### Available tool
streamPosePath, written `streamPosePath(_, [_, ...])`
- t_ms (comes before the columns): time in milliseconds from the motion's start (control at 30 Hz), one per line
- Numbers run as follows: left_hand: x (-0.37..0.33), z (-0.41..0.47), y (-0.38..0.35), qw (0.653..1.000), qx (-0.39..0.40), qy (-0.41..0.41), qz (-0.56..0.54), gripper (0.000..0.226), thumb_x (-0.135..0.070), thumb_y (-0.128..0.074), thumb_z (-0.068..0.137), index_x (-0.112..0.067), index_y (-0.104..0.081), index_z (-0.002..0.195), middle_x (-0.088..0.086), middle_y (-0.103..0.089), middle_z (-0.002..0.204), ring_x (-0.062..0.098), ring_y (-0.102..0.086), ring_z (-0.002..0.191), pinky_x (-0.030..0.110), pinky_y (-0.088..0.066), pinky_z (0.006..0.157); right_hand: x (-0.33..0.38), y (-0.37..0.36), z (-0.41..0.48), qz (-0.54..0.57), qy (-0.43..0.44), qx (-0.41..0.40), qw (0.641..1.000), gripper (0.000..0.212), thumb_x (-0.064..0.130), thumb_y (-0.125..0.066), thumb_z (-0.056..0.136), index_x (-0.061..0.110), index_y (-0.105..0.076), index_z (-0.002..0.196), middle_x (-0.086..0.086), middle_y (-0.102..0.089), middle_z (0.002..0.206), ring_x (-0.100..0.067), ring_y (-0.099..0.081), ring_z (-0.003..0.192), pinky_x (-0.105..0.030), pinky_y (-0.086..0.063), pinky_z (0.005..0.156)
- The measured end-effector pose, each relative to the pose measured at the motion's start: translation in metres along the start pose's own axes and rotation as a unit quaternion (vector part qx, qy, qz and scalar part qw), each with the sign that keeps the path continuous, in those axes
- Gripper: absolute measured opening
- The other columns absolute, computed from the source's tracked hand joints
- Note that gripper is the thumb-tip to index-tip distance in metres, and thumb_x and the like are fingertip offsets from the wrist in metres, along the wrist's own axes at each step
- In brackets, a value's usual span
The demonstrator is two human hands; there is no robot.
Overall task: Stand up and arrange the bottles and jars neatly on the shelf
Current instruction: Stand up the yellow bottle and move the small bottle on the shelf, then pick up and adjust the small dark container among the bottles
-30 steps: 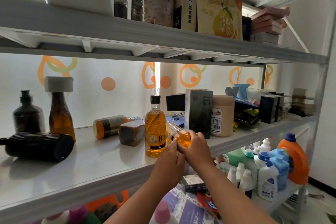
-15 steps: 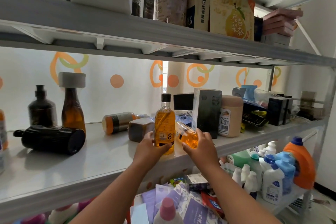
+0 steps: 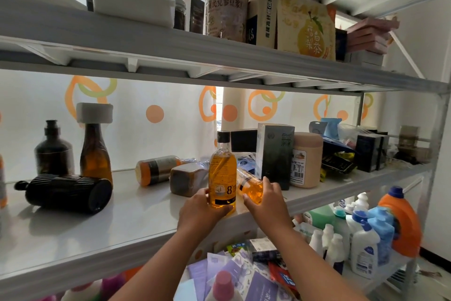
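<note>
Tall bottle (image 3: 222,173): stands on the shelf (image 3: 122,222), near the front edge at 6 o'clock.
Small bottle (image 3: 249,186): lies tipped at its 3 o'clock.
Left hand (image 3: 202,208): curled round the tall bottle's bottom.
Right hand (image 3: 266,200): grips the small bottle's end.
Feel: likely glass, full, heavy, slippery; hold the fat middle.
Room: bare shelf at 9 o'clock; boxes (image 3: 274,154) crowd 3 o'clock.
</note>
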State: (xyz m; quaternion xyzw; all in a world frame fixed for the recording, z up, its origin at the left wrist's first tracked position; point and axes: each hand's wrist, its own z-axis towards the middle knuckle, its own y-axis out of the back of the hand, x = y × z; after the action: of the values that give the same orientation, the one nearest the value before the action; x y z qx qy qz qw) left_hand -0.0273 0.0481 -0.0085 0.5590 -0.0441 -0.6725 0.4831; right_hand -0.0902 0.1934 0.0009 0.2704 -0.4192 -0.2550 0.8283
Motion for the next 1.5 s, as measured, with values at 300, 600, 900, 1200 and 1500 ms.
streamPosePath(300, [-0.002, -0.006, 0.005, 0.999, 0.012, -0.027, -0.017, 0.056, -0.047, -0.075, 0.070, -0.024, -0.057, 0.118, -0.004, -0.069, 0.112, 0.011, -0.064, 0.095, 0.028, -0.053, 0.081, 0.001, -0.010, -0.001, 0.002, -0.022, -0.012, 1.000, 0.081, 0.048, -0.048, 0.090, 0.014, -0.004, 0.149, -0.008, -0.023, 0.149, -0.022, -0.038, 0.131, -0.027, -0.044, 0.094])
streamPosePath(600, [0.005, -0.010, 0.028, 0.995, -0.012, -0.033, -0.096, 0.075, -0.050, -0.066, 0.078, -0.017, -0.037, 0.138, 0.006, -0.051, 0.137, 0.019, -0.051, 0.121, 0.027, -0.042, 0.092, 0.010, -0.014, -0.006, 0.024, -0.027, -0.092, 0.995, 0.068, 0.041, -0.046, 0.092, 0.010, -0.019, 0.146, -0.015, -0.025, 0.147, -0.027, -0.029, 0.134, -0.032, -0.035, 0.103])
streamPosePath(900, [0.029, 0.012, 0.078, 0.985, -0.096, -0.005, -0.143, 0.032, -0.033, -0.045, 0.095, -0.014, -0.052, 0.119, 0.007, -0.060, 0.120, 0.012, -0.051, 0.096, 0.023, -0.039, 0.079, 0.093, -0.049, -0.040, 0.121, 0.285, -0.150, 0.939, 0.020, 0.019, -0.051, 0.084, 0.023, -0.047, 0.102, -0.004, -0.057, 0.098, -0.002, -0.045, 0.090, 0.000, -0.035, 0.077])
streamPosePath(1200, [0.046, 0.027, 0.099, 0.956, 0.019, 0.011, -0.291, 0.016, -0.033, -0.031, 0.100, -0.034, -0.041, 0.113, -0.019, -0.048, 0.105, 0.002, -0.045, 0.100, 0.015, -0.037, 0.083, 0.137, -0.107, -0.006, 0.092, 0.121, -0.001, 0.988, 0.056, 0.025, -0.061, 0.082, 0.026, -0.037, 0.133, -0.004, -0.034, 0.142, -0.022, -0.034, 0.131, -0.033, -0.041, 0.105])
streamPosePath(1500, [0.050, 0.033, 0.090, 0.936, 0.077, 0.004, -0.345, 0.024, -0.023, -0.037, 0.100, -0.039, -0.051, 0.090, -0.024, -0.053, 0.099, -0.005, -0.051, 0.099, 0.019, -0.036, 0.096, 0.131, -0.121, 0.004, 0.049, 0.032, 0.097, 0.994, 0.082, 0.035, -0.056, 0.090, 0.030, 0.002, 0.148, -0.001, 0.015, 0.156, -0.031, 0.006, 0.144, -0.042, -0.018, 0.115])
